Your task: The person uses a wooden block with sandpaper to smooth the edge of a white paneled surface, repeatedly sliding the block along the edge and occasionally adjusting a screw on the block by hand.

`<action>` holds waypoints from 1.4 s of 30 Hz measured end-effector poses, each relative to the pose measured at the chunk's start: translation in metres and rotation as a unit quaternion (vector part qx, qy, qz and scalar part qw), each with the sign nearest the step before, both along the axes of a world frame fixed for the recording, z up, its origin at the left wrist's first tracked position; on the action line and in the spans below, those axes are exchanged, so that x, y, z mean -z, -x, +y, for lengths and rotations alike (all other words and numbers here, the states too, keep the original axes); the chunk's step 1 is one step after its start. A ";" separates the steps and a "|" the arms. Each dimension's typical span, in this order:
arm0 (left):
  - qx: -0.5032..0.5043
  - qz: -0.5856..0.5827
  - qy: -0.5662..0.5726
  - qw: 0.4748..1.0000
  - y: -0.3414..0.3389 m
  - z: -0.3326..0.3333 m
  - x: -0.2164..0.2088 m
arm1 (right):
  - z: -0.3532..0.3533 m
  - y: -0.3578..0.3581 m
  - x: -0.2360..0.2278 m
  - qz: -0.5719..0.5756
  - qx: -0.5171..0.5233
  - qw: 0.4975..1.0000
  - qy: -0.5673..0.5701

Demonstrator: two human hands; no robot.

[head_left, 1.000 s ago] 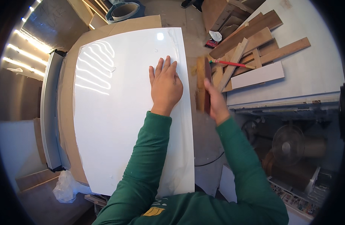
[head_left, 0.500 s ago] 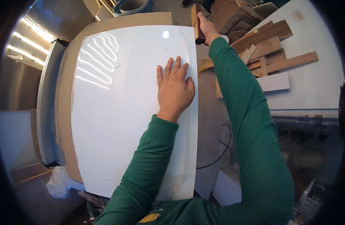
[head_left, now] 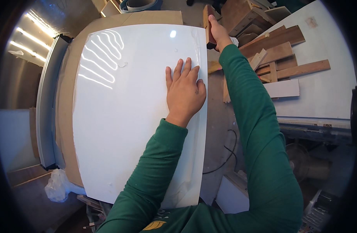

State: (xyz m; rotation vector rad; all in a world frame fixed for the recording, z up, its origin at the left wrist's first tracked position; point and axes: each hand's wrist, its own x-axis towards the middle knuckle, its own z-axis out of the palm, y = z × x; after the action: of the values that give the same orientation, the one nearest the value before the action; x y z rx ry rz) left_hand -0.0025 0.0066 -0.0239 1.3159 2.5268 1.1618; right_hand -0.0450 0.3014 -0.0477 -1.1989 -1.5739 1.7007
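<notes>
A large glossy white panel (head_left: 120,143) lies in front of me, with loose clear film along its right side. My left hand (head_left: 185,91) rests flat on its right half, fingers spread. At the panel's far right corner, my right hand (head_left: 220,33) grips a long brown wooden block (head_left: 209,29). The block stands along the outside of the right edge, its long side in line with that edge. Whether the block's face touches the edge is hard to make out. My right thumb lies over the block's top; the other fingers are mostly hidden.
Brown cardboard (head_left: 64,128) lies under the panel. On the right, several wood offcuts (head_left: 281,52) lie on a white table (head_left: 322,93). A black cable (head_left: 221,167) curls on the floor between. A plastic bag (head_left: 58,186) hangs at the lower left.
The view has shifted slightly. My left hand keeps its place on the panel. The block in my right hand is slightly nearer to me along the edge.
</notes>
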 end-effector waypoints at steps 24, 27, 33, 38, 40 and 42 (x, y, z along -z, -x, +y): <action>-0.015 -0.054 -0.057 0.997 0.000 0.002 0.005 | -0.123 -0.085 -0.026 -0.033 -0.013 0.996 -0.077; -0.029 -0.062 -0.079 0.995 0.005 0.001 0.006 | -0.169 -0.103 -0.047 -0.048 -0.020 0.995 -0.079; -0.024 -0.081 -0.090 0.992 0.004 0.005 0.006 | -0.213 -0.157 -0.032 -0.077 -0.021 0.990 -0.116; -0.020 -0.096 -0.091 0.991 0.007 -0.002 0.008 | -0.312 -0.225 -0.051 -0.140 -0.033 0.986 -0.081; -0.019 -0.103 -0.095 0.990 0.007 -0.004 0.007 | -0.372 -0.273 -0.055 -0.136 -0.032 0.989 -0.047; -0.015 -0.107 -0.099 0.989 0.002 0.001 0.003 | -0.393 -0.299 -0.059 -0.134 -0.034 0.990 -0.032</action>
State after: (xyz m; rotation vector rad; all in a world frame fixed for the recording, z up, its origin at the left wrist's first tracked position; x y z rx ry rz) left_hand -0.0045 0.0072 -0.0268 1.1214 2.3369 1.5053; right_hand 0.2536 -0.0920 0.0113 -1.4017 -1.8323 1.5674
